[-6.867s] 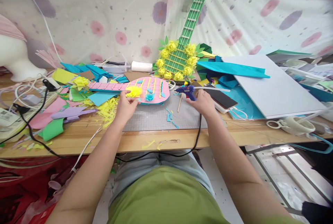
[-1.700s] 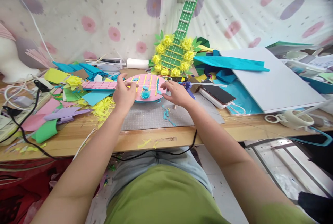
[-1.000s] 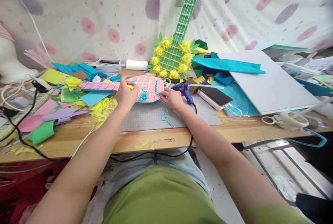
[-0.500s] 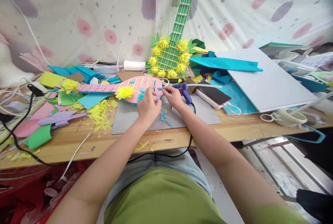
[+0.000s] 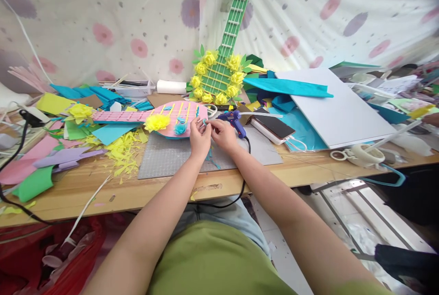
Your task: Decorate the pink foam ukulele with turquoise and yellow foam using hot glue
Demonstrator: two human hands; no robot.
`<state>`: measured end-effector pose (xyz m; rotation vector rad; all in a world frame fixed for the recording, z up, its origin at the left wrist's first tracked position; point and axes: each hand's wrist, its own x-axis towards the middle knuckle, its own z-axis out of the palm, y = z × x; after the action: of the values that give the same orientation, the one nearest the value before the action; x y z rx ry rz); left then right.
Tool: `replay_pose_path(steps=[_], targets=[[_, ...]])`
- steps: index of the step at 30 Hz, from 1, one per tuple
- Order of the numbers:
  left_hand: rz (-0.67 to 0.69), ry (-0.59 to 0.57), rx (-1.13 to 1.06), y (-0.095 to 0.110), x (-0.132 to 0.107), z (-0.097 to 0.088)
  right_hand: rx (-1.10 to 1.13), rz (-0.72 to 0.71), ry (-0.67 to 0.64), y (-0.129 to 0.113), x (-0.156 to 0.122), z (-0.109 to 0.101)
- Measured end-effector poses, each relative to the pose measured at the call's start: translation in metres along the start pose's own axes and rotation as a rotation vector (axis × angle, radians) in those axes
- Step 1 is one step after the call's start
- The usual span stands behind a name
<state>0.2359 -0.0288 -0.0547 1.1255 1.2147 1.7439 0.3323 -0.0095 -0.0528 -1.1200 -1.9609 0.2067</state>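
Observation:
My left hand (image 5: 200, 138) and my right hand (image 5: 222, 133) meet over the grey cutting mat (image 5: 161, 158), their fingertips pinching a small piece of blue paper (image 5: 205, 122) between them. Just behind and left of them lies a pink paper guitar (image 5: 176, 123) with yellow strips across its body. A yellow paper flower (image 5: 157, 122) and a smaller blue paper flower (image 5: 180, 126) sit on it. Close to my right hand rests a blue glue gun (image 5: 236, 121) with a white glue stick in its back.
A green paper guitar (image 5: 219, 73) ringed with yellow flowers leans on the curtain. To the right lie a phone (image 5: 273, 126), a white board (image 5: 339, 107) and a white cup (image 5: 365, 154). Yellow paper scraps (image 5: 126, 151) and coloured sheets cover the left. A black cord (image 5: 244, 185) hangs over the edge.
My left hand has come off the guitar body toward my right hand, and their fingertips now meet on the blue piece. The blue flower shows more fully. The view has shifted slightly right.

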Motion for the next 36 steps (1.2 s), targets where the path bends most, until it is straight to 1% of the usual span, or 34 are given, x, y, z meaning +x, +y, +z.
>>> replay_pose_path(steps=[3, 5, 8, 10, 14, 16, 19, 23, 28, 30, 32, 34, 36], targets=[[-0.006, 0.024, 0.028, -0.003, 0.000, -0.007, -0.013, -0.042, -0.036, -0.005, -0.003, -0.001], [-0.028, 0.007, 0.036, -0.003, -0.001, -0.013, 0.033, -0.020, -0.026, -0.007, -0.004, -0.002], [-0.077, -0.005, -0.018, -0.001, -0.003, -0.018, 0.136, 0.035, 0.017, -0.007, -0.003, -0.002], [-0.103, 0.005, -0.050, 0.000, -0.005, -0.019, 0.214, 0.038, 0.025, -0.004, -0.002, -0.001], [-0.140, 0.012, -0.070, 0.001, -0.007, -0.019, 0.360, 0.042, 0.000, 0.004, 0.002, 0.004], [-0.166, 0.019, -0.079, 0.002, -0.007, -0.019, 0.412, 0.062, 0.015, 0.007, 0.003, 0.007], [-0.184, 0.008, -0.095, 0.004, -0.007, -0.018, 0.483, 0.138, 0.045, 0.009, 0.005, 0.010], [-0.160, -0.006, -0.115, 0.004, -0.008, -0.018, 0.614, 0.271, 0.064, 0.008, 0.006, 0.011], [-0.195, 0.014, -0.106, 0.003, -0.008, -0.018, 0.738, 0.359, 0.109, 0.007, 0.010, 0.012], [-0.213, 0.037, -0.107, 0.003, -0.008, -0.019, 0.752, 0.420, 0.117, 0.008, 0.015, 0.016], [-0.213, 0.058, -0.115, 0.004, -0.007, -0.019, 0.720, 0.485, 0.106, 0.010, 0.022, 0.021], [-0.204, 0.065, -0.129, 0.004, -0.007, -0.019, 0.653, 0.531, 0.064, 0.011, 0.028, 0.027], [-0.197, 0.073, -0.140, 0.005, -0.007, -0.020, 0.583, 0.538, 0.015, 0.012, 0.031, 0.030]])
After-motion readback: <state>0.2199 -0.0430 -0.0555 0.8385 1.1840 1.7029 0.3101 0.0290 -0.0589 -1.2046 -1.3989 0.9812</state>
